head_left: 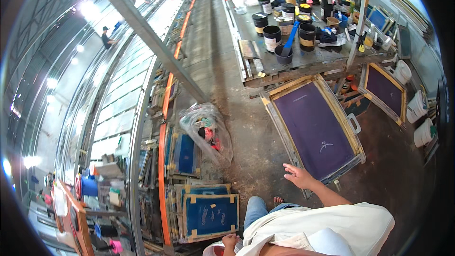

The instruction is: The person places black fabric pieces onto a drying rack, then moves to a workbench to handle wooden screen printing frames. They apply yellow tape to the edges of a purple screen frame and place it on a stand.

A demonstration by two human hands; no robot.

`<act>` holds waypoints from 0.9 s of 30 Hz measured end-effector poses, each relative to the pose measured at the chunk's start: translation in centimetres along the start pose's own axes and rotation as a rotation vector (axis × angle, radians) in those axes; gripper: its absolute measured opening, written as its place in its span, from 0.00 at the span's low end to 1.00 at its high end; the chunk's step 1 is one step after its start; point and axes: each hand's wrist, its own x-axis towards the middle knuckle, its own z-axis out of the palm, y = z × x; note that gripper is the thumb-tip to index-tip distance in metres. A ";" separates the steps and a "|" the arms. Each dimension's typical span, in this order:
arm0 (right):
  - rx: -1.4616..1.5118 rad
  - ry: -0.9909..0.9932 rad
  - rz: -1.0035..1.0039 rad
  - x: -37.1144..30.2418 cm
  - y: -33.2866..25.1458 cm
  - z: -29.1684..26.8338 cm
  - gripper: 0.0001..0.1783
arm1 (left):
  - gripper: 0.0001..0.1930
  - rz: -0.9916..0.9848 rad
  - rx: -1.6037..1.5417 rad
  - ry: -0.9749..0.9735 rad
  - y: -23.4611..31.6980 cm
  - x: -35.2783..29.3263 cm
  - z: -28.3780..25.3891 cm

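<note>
My right hand (298, 177) reaches out with its fingers stretched apart and nothing in it. It is beside the lower left edge of a large purple screen-printing frame (310, 123), whose tape-edged border leans against the front of the work table. I cannot tell whether hand and frame touch. A small pale figure marks the purple mesh. Low in the picture, close to my body, my left hand (230, 242) is curled closed; what it holds, if anything, is hidden. Left of it stands a stack of blue screen frames (211, 214) with yellow tape at the corners.
Ink tubs (271, 37) crowd the work table (251, 68), one small tub holding a blue spatula (290, 41). A second purple frame (385, 90) leans at right near white buckets (417, 106). A clear plastic bag (208, 132) lies on the floor. Long printing tables and a person (107, 39) are at left.
</note>
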 end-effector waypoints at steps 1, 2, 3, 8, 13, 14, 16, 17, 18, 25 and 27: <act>-0.072 -0.037 0.066 1.1 -1.1 -1.0 0.19 | 0.10 -0.043 0.061 0.025 1.5 2.6 0.0; -0.151 -0.069 0.131 2.4 -2.1 -2.1 0.19 | 0.11 -0.019 0.451 0.061 3.7 4.1 0.2; -0.207 -0.122 0.196 3.7 -2.9 -2.2 0.19 | 0.11 -0.030 0.434 -0.017 5.4 5.9 -0.3; -0.022 0.026 0.193 14.1 -0.6 3.0 0.21 | 0.18 0.296 0.608 -0.122 17.1 17.8 -0.2; -0.333 -0.336 0.160 27.6 -8.6 8.3 0.25 | 0.26 0.467 0.813 -0.008 34.6 31.1 0.2; -0.299 -0.261 0.095 29.9 -9.9 8.9 0.22 | 0.24 0.301 0.592 -0.049 38.1 32.6 0.9; -0.220 -0.111 -0.058 34.7 -12.7 10.1 0.18 | 0.18 0.284 0.341 -0.127 48.1 35.0 3.6; -0.163 -0.060 -0.152 37.4 -14.2 11.2 0.17 | 0.16 0.428 0.306 -0.144 52.0 37.2 3.6; -0.010 -0.068 -0.059 39.7 -15.4 11.4 0.20 | 0.11 0.596 0.253 -0.059 55.7 38.5 4.9; -0.220 -0.085 0.014 56.2 -15.2 14.1 0.23 | 0.16 1.096 0.130 -0.502 86.7 27.7 21.4; -0.087 -0.088 -0.006 61.6 -15.9 15.7 0.25 | 0.21 1.297 0.170 -0.592 90.6 28.6 25.3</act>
